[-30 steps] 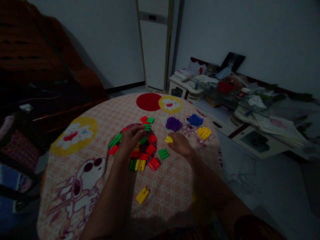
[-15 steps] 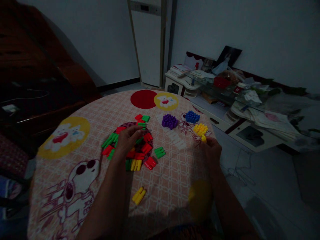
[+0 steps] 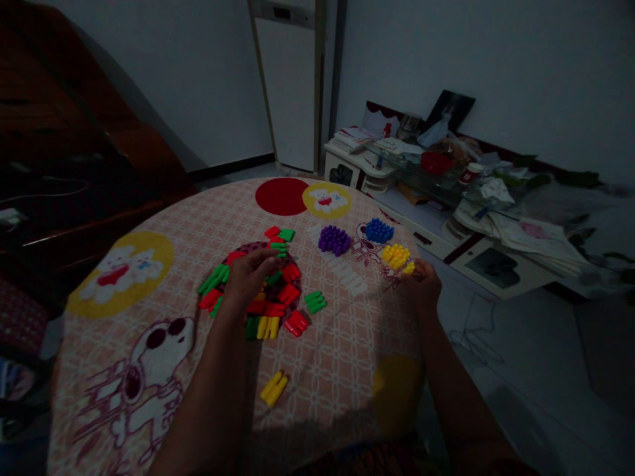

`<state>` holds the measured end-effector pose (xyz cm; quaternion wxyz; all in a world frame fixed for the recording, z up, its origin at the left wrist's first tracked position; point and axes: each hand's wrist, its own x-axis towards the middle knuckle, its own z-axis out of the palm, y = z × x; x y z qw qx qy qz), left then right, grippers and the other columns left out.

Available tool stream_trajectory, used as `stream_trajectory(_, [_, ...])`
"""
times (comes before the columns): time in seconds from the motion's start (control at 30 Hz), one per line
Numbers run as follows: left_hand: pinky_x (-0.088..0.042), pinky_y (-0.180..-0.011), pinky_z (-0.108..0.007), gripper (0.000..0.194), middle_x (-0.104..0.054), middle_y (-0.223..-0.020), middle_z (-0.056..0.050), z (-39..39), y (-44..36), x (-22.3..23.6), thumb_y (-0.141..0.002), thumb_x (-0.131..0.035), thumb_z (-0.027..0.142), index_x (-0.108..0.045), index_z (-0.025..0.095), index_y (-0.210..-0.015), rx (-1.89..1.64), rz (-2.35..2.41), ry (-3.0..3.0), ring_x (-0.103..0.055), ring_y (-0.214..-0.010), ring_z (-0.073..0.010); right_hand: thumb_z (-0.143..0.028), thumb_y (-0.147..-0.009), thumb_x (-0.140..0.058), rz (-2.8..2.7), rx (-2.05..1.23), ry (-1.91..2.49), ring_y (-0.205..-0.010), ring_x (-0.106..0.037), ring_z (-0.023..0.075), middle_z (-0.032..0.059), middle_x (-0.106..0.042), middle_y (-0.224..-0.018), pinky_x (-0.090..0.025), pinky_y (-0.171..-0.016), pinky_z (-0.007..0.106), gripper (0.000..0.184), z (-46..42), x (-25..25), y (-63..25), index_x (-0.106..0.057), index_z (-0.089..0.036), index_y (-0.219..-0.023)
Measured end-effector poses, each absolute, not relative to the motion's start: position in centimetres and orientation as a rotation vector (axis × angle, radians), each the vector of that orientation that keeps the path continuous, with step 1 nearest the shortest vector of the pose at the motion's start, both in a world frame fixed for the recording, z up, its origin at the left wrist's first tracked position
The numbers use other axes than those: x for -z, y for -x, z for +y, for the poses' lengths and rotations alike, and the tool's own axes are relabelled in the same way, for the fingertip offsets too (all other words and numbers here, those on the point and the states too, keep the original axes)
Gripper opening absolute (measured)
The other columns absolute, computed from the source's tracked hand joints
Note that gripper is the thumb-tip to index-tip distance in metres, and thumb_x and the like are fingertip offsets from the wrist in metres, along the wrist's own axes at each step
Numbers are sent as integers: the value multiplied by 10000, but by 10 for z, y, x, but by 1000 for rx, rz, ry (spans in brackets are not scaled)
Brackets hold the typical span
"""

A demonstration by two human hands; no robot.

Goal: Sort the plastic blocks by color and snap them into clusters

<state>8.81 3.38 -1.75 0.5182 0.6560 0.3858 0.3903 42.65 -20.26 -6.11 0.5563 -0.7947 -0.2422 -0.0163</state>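
Note:
My right hand (image 3: 421, 285) pinches a yellow toy block (image 3: 409, 267) at the near right edge of a yellow block cluster (image 3: 395, 255). Whether the two touch, I cannot tell. Over the pile of red, green and yellow toy blocks, my left hand (image 3: 248, 276) hovers with thumb and fingers apart; I see nothing held. A green block (image 3: 278, 247) lies just beyond its fingertips. Part of the pile is hidden beneath the hand. A purple block cluster (image 3: 334, 240) and a blue block cluster (image 3: 380, 230) stand between the hands, farther back.
Loose blocks lie about the patterned tablecloth (image 3: 332, 370): a green one (image 3: 315, 301), a red one (image 3: 296, 323) and a yellow one (image 3: 274, 388). Beyond the round table's right edge stands a low cabinet (image 3: 506, 261) with papers and bags on it.
My right hand, with the yellow block, has shifted slightly up and turned; the block now sits higher, by the cluster's near right edge. My left hand stays over the pile. The view moved slightly.

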Motion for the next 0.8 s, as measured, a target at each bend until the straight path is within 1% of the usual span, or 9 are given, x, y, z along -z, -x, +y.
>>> stream_trajectory(0.07, [-613, -771, -357, 481, -795, -914, -101, 33, -88, 15, -709, -755, 511, -784, 153, -1029, -936, 932, -1574, -746, -813, -252, -399, -613, -693, -595, 29, 1871, -858, -723, 249, 143, -758, -1059, -594, -808, 395, 637, -196, 62, -433, -655, -129, -1188])
stream_trajectory(0.17, [-613, -754, -356, 489, -791, -897, -101, 32, -87, 13, -700, -761, 519, -783, 146, -1015, -947, 945, -1571, -740, -796, -250, -402, -616, -676, -619, 40, 1877, -866, -725, 253, 135, -765, -1036, -597, -811, 397, 585, -188, 59, -436, -680, -134, -1136])
stream_trajectory(0.33, [-616, -756, -357, 472, -791, -887, -96, 30, -88, 10, -698, -760, 505, -775, 143, -1000, -940, 943, -1558, -741, -811, -253, -373, -600, -683, -618, 36, 1920, -860, -727, 248, 121, -775, -998, -597, -797, 373, 539, -184, 54, -433, -705, -149, -1090])
stream_trajectory(0.43, [-618, -753, -349, 440, -793, -902, -103, 30, -83, 6, -705, -750, 494, -777, 144, -969, -963, 928, -1559, -739, -822, -251, -378, -637, -670, -651, 75, 1949, -880, -726, 251, 115, -772, -1029, -592, -817, 381, 544, -190, 54, -430, -706, -155, -1132])
stream_trajectory(0.53, [-613, -732, -324, 413, -793, -971, -106, 32, -73, 1, -718, -736, 466, -780, 144, -972, -1024, 957, -1554, -733, -819, -232, -380, -697, -633, -615, 250, 2023, -925, -716, 267, 130, -758, -1094, -578, -861, 420, 534, -197, 52, -420, -701, -157, -1177])
stream_trajectory(0.63, [-608, -736, -313, 395, -790, -949, -90, 35, -62, -1, -738, -705, 422, -778, 141, -1006, -1077, 1040, -1508, -729, -803, -212, -382, -792, -563, -734, 407, 2020, -970, -704, 270, 139, -754, -1095, -553, -924, 443, 425, -197, 43, -401, -721, -161, -1118])
stream_trajectory(0.7, [-604, -740, -309, 382, -784, -911, -76, 38, -56, -1, -742, -687, 405, -776, 141, -1004, -1105, 1079, -1492, -726, -797, -205, -384, -842, -534, -972, 325, 1977, -935, -710, 257, 124, -765, -1040, -554, -914, 423, 347, -189, 34, -379, -735, -179, -1037])
stream_trajectory(0.8, [-593, -722, -297, 364, -773, -880, -67, 41, -51, 0, -737, -681, 395, -773, 146, -986, -1128, 1098, -1484, -717, -781, -200, -340, -897, -528, -1359, 45, 1875, -852, -710, 226, 100, -773, -981, -558, -843, 371, 268, -170, 23, -329, -737, -199, -989])
